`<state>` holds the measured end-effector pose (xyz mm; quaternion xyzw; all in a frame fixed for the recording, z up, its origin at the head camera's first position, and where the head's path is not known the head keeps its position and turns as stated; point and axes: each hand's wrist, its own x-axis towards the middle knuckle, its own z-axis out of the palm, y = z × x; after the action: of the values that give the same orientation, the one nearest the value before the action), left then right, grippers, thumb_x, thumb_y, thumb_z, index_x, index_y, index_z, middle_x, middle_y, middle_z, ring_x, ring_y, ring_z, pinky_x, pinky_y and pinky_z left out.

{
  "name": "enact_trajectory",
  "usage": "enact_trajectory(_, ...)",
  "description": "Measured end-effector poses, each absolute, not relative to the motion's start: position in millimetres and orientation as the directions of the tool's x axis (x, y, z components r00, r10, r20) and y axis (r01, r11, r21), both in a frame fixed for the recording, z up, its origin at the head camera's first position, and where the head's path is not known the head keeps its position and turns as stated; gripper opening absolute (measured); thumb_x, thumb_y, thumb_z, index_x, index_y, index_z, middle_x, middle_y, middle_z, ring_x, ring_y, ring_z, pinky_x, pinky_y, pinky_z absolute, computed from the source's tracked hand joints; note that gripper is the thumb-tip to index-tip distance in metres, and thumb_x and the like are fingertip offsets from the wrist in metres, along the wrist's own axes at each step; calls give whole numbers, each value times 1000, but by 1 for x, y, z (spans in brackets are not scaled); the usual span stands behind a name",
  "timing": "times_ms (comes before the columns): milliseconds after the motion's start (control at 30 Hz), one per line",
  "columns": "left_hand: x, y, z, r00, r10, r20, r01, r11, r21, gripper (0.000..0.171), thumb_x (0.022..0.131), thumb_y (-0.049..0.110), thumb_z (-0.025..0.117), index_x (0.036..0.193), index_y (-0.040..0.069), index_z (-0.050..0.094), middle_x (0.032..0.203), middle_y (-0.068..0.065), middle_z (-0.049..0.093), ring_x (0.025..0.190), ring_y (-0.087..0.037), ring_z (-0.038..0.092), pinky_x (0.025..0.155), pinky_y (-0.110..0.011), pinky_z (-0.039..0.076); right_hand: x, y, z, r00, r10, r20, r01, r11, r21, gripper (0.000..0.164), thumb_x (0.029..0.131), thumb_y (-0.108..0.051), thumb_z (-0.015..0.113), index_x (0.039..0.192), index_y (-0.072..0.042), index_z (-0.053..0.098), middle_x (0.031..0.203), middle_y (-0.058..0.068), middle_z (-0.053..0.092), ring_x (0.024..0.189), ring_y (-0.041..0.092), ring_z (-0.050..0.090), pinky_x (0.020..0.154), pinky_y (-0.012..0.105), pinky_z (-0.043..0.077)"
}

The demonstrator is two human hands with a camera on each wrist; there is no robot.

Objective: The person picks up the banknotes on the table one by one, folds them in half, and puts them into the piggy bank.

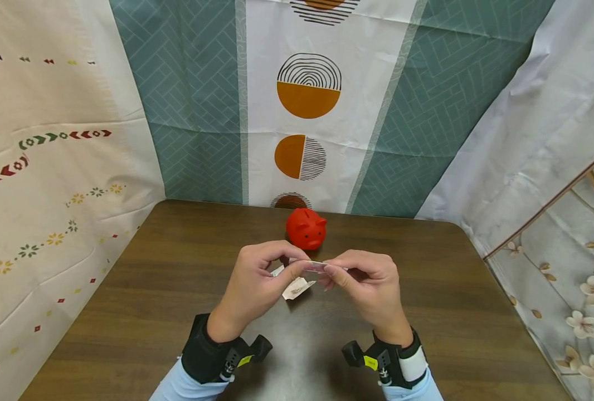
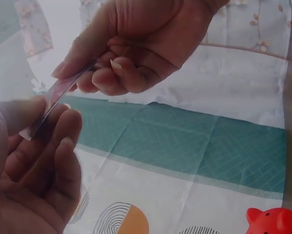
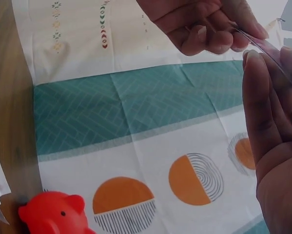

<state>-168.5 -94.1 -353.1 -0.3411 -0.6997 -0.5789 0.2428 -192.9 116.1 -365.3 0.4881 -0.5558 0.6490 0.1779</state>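
Both hands meet above the middle of the table around a thin, flat, folded strip of pinkish and whitish paper [image 1: 317, 267]. My left hand [image 1: 259, 281] pinches one end between thumb and fingers, and my right hand [image 1: 372, 284] pinches the other. Seen edge-on in the left wrist view, the paper strip [image 2: 60, 95] slants between the two thumbs. Below the hands lies a creased whitish piece of paper [image 1: 298, 288], partly hidden by the left hand. Just beyond them stands a red piggy bank [image 1: 305, 229].
A dark brown wooden table [image 1: 176, 289] carries these things. Patterned cloths hang behind it and along both sides, the back one teal and white [image 1: 196, 111]. Each wrist wears a black strap with a small camera.
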Motion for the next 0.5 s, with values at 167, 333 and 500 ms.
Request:
enact_trajectory(167, -169, -97, -353, -677, 211, 705, 728, 53, 684, 9, 89, 2, 77, 94, 8, 76, 83, -4, 74, 70, -10, 64, 61, -26, 56, -193, 120, -364, -495, -326, 805, -748, -311, -586, 16, 88, 15, 68, 100, 6, 74, 80, 17, 72, 67, 20, 71, 62, 33, 62)
enact_trajectory(333, -167, -99, -351, -677, 193, 710, 733, 92, 674, 10, 87, 0, 78, 92, 8, 77, 79, -3, 75, 68, -8, 67, 60, -25, 57, -194, 123, -364, -479, -353, 804, -752, -307, -583, 21, 86, 20, 67, 101, 8, 74, 83, 18, 74, 69, 21, 73, 63, 35, 63)
enact_trajectory(500, -168, -99, -350, -631, 186, 753, 774, 88, 627, 15, 84, -3, 80, 96, 6, 78, 85, -6, 77, 71, -9, 69, 63, -26, 58, -192, 123, -363, -510, -342, 789, -724, -326, -608, 19, 92, 15, 63, 105, 8, 74, 79, 16, 74, 63, 20, 71, 56, 34, 61)
